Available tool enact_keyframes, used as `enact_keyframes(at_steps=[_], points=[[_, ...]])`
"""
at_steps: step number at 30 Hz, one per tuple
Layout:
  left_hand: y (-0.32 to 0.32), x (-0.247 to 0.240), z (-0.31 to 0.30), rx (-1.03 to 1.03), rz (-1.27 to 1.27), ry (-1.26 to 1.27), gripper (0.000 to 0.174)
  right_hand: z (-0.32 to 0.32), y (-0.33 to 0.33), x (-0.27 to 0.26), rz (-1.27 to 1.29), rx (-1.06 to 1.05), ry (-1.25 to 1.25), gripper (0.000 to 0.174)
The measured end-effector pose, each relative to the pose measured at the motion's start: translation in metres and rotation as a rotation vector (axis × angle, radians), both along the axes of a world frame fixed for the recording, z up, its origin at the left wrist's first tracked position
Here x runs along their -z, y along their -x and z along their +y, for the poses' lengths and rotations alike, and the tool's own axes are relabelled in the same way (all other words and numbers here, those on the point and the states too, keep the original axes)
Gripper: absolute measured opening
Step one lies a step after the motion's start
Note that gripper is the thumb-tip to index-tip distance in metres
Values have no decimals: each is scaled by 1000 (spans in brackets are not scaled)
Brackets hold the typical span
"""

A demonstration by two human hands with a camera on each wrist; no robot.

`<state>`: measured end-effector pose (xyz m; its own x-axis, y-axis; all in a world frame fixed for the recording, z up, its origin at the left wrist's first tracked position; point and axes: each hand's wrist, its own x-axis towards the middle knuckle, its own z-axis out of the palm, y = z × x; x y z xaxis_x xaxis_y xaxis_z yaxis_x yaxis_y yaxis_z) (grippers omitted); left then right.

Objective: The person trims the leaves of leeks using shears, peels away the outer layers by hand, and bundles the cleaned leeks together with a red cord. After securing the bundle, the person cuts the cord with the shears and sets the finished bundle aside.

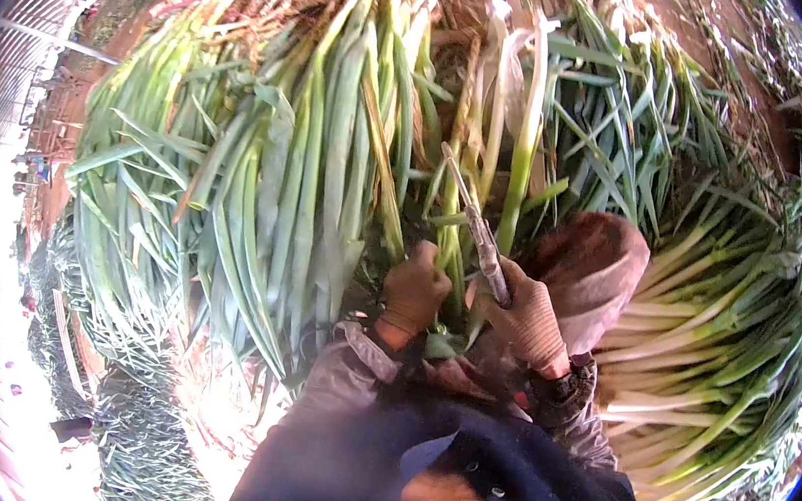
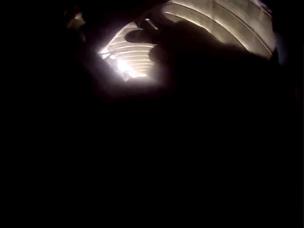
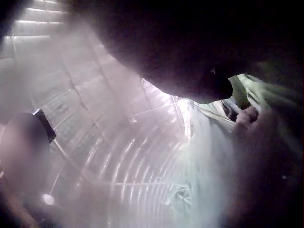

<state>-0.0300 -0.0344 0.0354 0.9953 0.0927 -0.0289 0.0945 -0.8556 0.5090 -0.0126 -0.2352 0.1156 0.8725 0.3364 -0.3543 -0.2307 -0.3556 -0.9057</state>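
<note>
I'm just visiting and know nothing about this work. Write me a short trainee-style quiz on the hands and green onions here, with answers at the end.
1. Multiple choice: what does the right hand hold?
A) a bucket
B) a long thin tool
C) a bottle

2. True or false: the left hand wears a glove.

3. Fill in the blank: in the head view, the pile of green onions with pale, bare stems lies to the ____ of both hands.

Key:
1. B
2. True
3. right
</note>
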Motion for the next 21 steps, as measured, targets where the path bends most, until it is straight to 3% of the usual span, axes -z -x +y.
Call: enact_keyframes(at_steps=[2,4,5,8,12,21], points=[[8,-2,3,-76,-49,75,38,-5,19,6,-14,-28,125,53],[3,-12,12,-54,-2,243,45,-7,36,5,-62,-30,169,54],[2,-7,17,-20,-99,302,48,-7,43,7,-66,-29,206,55],[-9,-1,27,51,19,407,50,-5,54,8,-94,-34,264,50],[-10,6,25,31,-30,291,46,7,50,27,-143,-14,262,43],[-16,-10,20,-7,89,325,50,36,-7,47,-306,54,359,37]])
